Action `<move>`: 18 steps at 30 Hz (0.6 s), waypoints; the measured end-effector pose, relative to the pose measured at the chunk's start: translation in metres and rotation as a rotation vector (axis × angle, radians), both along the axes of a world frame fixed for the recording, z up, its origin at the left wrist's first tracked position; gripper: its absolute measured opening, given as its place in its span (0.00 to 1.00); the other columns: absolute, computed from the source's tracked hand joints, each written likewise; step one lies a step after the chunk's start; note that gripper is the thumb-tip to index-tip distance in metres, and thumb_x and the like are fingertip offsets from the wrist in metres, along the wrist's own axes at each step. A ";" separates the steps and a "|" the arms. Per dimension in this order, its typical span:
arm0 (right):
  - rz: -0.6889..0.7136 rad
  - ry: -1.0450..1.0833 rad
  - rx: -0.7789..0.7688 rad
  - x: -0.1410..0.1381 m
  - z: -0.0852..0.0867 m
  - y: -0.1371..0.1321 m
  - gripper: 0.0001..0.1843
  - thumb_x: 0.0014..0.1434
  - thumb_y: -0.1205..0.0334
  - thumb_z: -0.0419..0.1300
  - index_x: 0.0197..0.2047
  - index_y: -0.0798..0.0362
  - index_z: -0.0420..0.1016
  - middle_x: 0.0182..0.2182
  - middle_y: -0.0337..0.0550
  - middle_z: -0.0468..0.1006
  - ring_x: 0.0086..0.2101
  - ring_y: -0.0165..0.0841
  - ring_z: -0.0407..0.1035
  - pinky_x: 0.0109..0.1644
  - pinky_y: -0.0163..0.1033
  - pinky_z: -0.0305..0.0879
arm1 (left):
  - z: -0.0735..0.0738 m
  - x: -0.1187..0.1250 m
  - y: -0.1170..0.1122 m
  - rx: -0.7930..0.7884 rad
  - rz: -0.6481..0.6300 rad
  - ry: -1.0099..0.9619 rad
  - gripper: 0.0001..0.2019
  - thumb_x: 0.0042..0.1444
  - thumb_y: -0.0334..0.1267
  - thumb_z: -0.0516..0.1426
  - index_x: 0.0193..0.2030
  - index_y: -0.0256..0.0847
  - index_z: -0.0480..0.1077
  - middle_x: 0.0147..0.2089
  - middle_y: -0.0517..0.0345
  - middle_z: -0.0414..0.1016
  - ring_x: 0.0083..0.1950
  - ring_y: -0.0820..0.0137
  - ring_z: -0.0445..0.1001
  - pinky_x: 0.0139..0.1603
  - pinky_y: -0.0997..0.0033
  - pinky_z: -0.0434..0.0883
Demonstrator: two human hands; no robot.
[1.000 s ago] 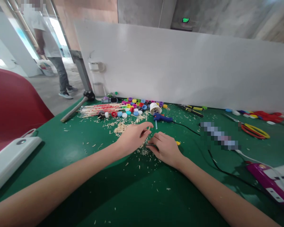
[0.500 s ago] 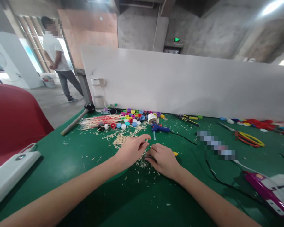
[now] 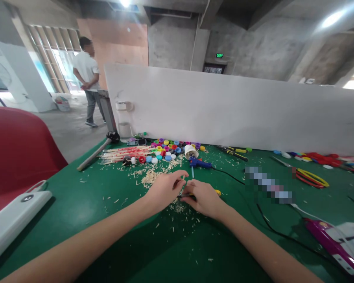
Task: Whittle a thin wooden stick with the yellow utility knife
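My left hand (image 3: 164, 190) is closed in a pinch on a thin, pale wooden stick (image 3: 183, 178), of which only a short bit shows between the fingers. Close beside it, my right hand (image 3: 205, 196) curls around a utility knife. The yellow end of the utility knife (image 3: 218, 192) sticks out behind the hand, and its dark front part points toward the left fingers. Most of the knife is covered by the hand. Wood shavings (image 3: 177, 206) lie scattered under both hands, with a denser pile of shavings (image 3: 150, 177) just beyond the left hand.
Behind the hands lie a blue glue gun (image 3: 201, 163), a white cup (image 3: 190, 151), colourful bottle caps (image 3: 168, 149) and bundled sticks (image 3: 126, 153). A hammer (image 3: 96, 153), pliers (image 3: 236, 153) and a purple power strip (image 3: 332, 245) sit around the green table (image 3: 91, 212). A person (image 3: 88, 78) stands far left.
Both hands stay close together, with the right hand and knife shifted slightly. More of the knife's dark front shows. The view tilts up a little, and the person behind appears farther right.
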State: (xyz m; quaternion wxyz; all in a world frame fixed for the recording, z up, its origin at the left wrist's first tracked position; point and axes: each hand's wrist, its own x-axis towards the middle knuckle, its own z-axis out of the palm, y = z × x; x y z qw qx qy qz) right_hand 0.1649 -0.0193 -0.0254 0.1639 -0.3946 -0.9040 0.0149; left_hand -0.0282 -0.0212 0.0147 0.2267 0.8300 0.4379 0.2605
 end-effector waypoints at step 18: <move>0.053 -0.023 0.091 0.001 -0.012 0.004 0.13 0.64 0.52 0.54 0.38 0.49 0.76 0.33 0.39 0.76 0.32 0.32 0.67 0.34 0.39 0.52 | -0.003 -0.004 0.007 0.017 -0.063 0.002 0.16 0.62 0.39 0.47 0.54 0.44 0.66 0.33 0.58 0.77 0.28 0.75 0.70 0.28 0.75 0.63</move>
